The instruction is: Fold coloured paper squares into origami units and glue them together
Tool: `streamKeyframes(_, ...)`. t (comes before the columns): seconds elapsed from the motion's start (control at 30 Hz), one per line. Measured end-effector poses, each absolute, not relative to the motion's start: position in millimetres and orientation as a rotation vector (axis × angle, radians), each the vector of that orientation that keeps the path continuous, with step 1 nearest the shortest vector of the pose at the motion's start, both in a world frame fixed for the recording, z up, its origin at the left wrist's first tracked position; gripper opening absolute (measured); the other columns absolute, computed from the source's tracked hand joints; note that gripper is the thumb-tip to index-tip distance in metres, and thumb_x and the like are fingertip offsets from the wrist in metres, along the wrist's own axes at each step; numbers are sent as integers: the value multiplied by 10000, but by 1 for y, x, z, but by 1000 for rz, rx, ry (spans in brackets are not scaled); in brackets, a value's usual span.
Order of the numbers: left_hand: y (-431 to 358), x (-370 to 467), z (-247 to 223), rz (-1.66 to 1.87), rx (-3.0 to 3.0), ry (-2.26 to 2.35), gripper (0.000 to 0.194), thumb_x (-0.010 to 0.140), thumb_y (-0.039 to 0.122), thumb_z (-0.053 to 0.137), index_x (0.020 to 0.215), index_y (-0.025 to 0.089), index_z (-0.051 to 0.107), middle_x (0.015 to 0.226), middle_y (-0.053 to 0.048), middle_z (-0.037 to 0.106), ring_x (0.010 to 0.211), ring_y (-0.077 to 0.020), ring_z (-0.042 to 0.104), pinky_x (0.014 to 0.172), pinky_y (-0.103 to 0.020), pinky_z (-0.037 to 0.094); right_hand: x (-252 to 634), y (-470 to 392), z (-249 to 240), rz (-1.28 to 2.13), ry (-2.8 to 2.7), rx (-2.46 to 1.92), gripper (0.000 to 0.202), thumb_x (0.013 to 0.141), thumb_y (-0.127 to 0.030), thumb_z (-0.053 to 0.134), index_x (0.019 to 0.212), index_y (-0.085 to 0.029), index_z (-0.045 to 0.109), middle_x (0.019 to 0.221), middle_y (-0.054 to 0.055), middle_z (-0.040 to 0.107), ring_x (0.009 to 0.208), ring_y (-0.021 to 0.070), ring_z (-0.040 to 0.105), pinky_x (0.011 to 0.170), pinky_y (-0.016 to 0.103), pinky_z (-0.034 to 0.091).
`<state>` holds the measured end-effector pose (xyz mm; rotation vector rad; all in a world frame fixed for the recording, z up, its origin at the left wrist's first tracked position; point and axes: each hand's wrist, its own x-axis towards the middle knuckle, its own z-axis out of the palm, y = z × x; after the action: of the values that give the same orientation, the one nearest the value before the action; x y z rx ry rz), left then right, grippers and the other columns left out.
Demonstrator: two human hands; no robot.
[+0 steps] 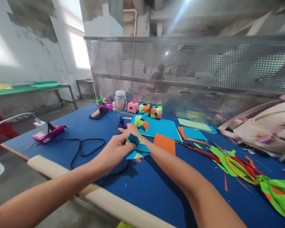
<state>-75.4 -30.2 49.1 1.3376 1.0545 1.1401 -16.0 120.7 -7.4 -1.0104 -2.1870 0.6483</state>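
The left hand (117, 146) pinches a blue-and-green folded paper piece (140, 152) between thumb and fingers, above the near half of the table (142, 186). The piece's longer side seems to run roughly along the near edge. Just beyond, the right hand (131, 129) stretches forward with a finger out toward a blue tape dispenser (121, 123); whether it touches or grips it, I cannot tell. The dispenser lies closer to the far edge than the piece and somewhat left of it, so the right hand is nearer, its arm crossing behind the held piece. An orange sheet (165, 144) lies to the right. Farther, a green-and-orange paper shape (139, 121) sits by blue sheets (165, 127); a pink paper cube (133, 107) stands along the far edge, before a perforated screen (192, 76).
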Motion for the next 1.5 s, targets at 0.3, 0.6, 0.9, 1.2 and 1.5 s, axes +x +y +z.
streamKeyframes(0.3,7,-63,15,1017,1504,1218,112,715,116,448,749,153,549,638,26,602,544,-142,650,494,-215,511,98,76,-8,1019,-2018,-1128,445,914,-450,305,817,-129,599,676,29,630,446,95,556,411,221,426)
streamKeyframes(0.6,44,-36,-17,1058,1577,1190,300,742,194,527,1041,170,519,1050,-78,617,553,-103,618,500,-239,515,133,61,-17,890,-2015,-1248,286,800,-395,485,658,-161,567,478,-23,544,436,113,510,431,219,368)
streamKeyframes(0.9,24,-42,-16,876,1965,1226,313,749,123,464,1050,158,542,839,-44,647,654,-120,604,630,-247,510,157,127,-21,394,-1966,-1406,315,777,-402,484,597,-161,578,545,4,551,543,139,472,520,253,326)
streamKeyframes(1.2,18,-46,-24,783,2501,990,262,791,90,426,1015,128,558,1105,-117,607,1001,-185,585,872,-303,482,168,145,-35,106,-2105,-1519,328,831,-358,447,948,-126,648,871,106,656,793,214,589,688,311,413)
streamKeyframes(1.5,13,-47,-23,539,2958,772,182,853,166,419,947,155,574,962,-117,644,886,-185,588,826,-289,485,181,105,-34,-108,-2438,-1393,199,856,-234,465,937,-196,643,931,69,659,919,234,567,771,365,371)
